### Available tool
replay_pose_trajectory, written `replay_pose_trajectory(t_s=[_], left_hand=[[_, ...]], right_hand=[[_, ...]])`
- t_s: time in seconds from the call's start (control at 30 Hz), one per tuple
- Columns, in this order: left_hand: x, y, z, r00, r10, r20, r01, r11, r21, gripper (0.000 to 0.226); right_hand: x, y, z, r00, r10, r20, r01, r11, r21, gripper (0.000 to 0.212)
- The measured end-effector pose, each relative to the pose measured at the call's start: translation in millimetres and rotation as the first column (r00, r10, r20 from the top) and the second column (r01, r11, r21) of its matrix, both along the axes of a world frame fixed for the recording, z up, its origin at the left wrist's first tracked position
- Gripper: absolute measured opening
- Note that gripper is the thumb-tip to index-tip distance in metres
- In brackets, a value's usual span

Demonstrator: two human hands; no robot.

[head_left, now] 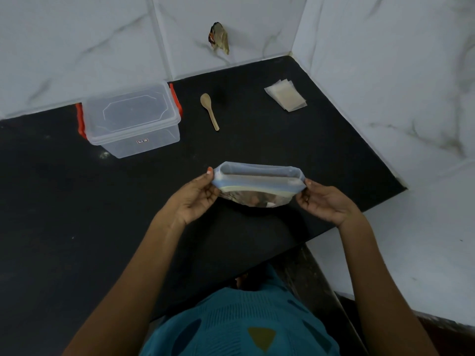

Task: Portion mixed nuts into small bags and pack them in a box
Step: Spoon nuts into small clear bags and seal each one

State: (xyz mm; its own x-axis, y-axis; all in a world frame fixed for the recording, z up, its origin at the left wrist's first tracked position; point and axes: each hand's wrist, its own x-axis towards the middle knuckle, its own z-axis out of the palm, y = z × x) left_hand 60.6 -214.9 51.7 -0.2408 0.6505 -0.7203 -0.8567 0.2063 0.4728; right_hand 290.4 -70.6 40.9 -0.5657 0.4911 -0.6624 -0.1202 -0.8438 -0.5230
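I have the big zip bag of nuts [257, 186] in the middle of the frame, over the black counter [77, 201]. My left hand [198, 199] pinches one end of its blue sealing strip and my right hand [323, 201] pinches the other, fingers curled close, the mouth spread open between them. The film looks soft and slick, and the load sagging in the belly will probably swing and spill if I let one end go, so I judge the stiffer strip ends the safest place to hold. The clear box [131, 119] with red clips sits lidded at upper left. The wooden spoon [209, 110] lies right of it, and the stack of small bags [285, 95] lies flat at upper right. The counter is dark, smooth and hard, tucked into a corner of pale marbled wall tiles [77, 34].
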Motion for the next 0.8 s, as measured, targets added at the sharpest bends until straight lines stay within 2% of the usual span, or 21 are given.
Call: replay_pose_trajectory(t_s=[0.07, 0.17, 0.3, 0.43, 0.57, 0.67, 0.8], left_hand=[[0.2, -0.1, -0.4, 1.0, 0.004, 0.01, -0.004, 0.999, 0.032, 0.008], [-2.4, -2.5, 0.9, 0.99, -0.111, -0.081, 0.113, 0.993, 0.018, 0.014], [-0.7, -5.0, 3.7, 0.968, -0.214, -0.134, 0.208, 0.977, -0.055, 0.019], [1.0, -6.6, 6.0, 0.978, -0.197, -0.074, 0.193, 0.979, -0.059, 0.021], [1.6, -8.4, 4.2, 0.986, -0.166, -0.021, 0.165, 0.986, -0.023, 0.024], [0.8, -8.9, 0.3, 0.99, -0.135, 0.047, 0.134, 0.991, 0.027, 0.033], [1.3, -7.5, -1.1, 0.989, -0.077, 0.125, 0.075, 0.997, 0.026, 0.029]], right_hand=[[-5.8, -4.4, 3.6, 0.999, -0.037, 0.026, 0.038, 0.999, -0.014, 0.05], [-12.1, -7.5, 13.3, 0.99, -0.085, 0.111, 0.085, 0.996, 0.007, 0.009], [-17.2, -8.2, 17.7, 0.964, -0.063, 0.26, 0.042, 0.995, 0.085, 0.014], [-23.1, -11.1, 20.6, 0.929, -0.105, 0.353, 0.05, 0.985, 0.163, 0.018], [-21.1, -13.4, 24.2, 0.944, -0.068, 0.322, 0.004, 0.981, 0.194, 0.021], [-15.1, -11.7, 24.3, 0.965, -0.067, 0.255, 0.043, 0.994, 0.1, 0.025], [-7.3, -9.1, 18.2, 0.98, -0.076, 0.183, 0.082, 0.996, -0.028, 0.02]])
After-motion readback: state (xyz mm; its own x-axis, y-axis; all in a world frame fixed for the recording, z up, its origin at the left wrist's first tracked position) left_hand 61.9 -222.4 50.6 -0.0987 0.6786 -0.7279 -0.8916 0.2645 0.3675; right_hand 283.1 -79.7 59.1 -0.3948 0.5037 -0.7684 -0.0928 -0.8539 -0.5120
